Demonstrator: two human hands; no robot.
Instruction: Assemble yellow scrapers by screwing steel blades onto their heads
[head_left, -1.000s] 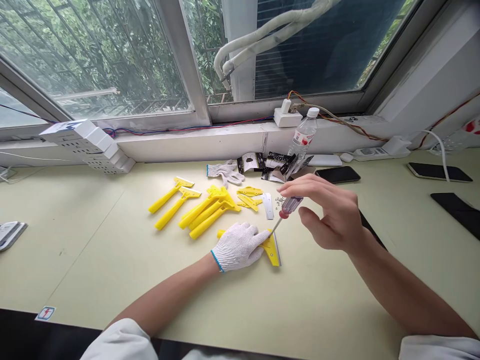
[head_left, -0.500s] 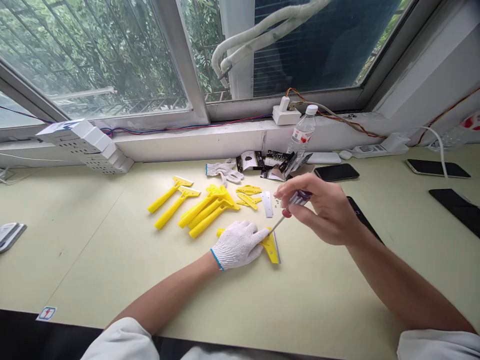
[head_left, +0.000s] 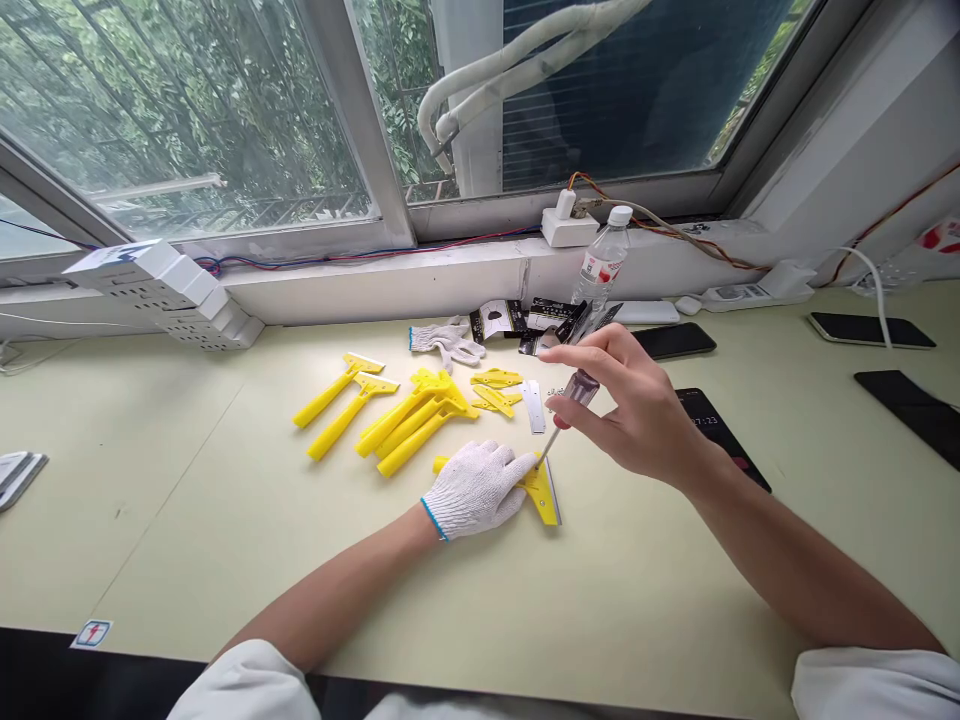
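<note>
My left hand [head_left: 480, 490], in a white knit glove with a blue cuff, presses a yellow scraper [head_left: 543, 497] against the table; the glove covers most of its handle. The scraper's metal blade edge faces right. My bare right hand [head_left: 622, 410] grips a screwdriver [head_left: 579, 392] by its clear purple-tinted handle, thumb and fingers around it. Its shaft slants down to the scraper head, where the tip meets the yellow plastic beside my gloved fingers. Tiny screws [head_left: 555, 392] lie just behind the screwdriver, partly hidden. Left of them are white blades [head_left: 533, 408] and loose yellow scraper parts [head_left: 496, 400].
Several yellow scrapers [head_left: 416, 420] lie left of centre. Behind are a spare glove [head_left: 450, 342], black packets [head_left: 499, 319] and a water bottle [head_left: 602, 262]. Phones [head_left: 724, 435] rest to the right. White boxes [head_left: 176, 295] stand by the window at left.
My right hand has shifted slightly left and its grip on the screwdriver handle has turned, leaving the shaft steeper. The gloved left hand and the scraper stay in place.
</note>
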